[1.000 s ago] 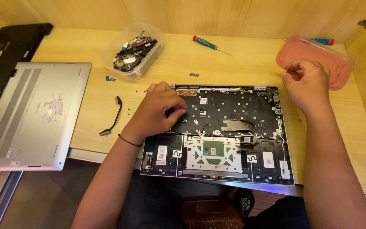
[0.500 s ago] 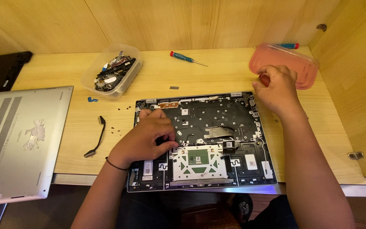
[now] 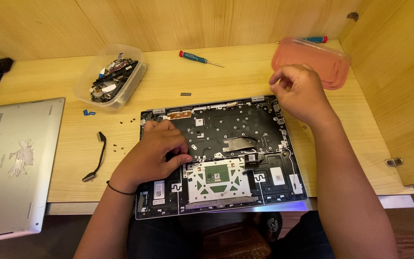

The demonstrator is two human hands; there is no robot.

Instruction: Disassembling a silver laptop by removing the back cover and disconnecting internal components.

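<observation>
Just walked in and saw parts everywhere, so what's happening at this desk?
A person is bent over an opened laptop with its insides showing. The left hand rests on its left part; the right hand hovers by its top right corner, fingers pinched. The cover, a parts tub, screws and a screwdriver lie around.

Opened laptop base (image 3: 226, 153) lies flat at the desk's front edge, bottom cover off, its front lip just overhanging that edge. Dark inner frame showing, dotted with screw holes, thin black cables running across the middle. A pale metal touchpad bracket with a green board sits front and centre, small white labels either side. Silver hinges line the rear edge, with a copper-coloured strip near the rear left corner.
</observation>
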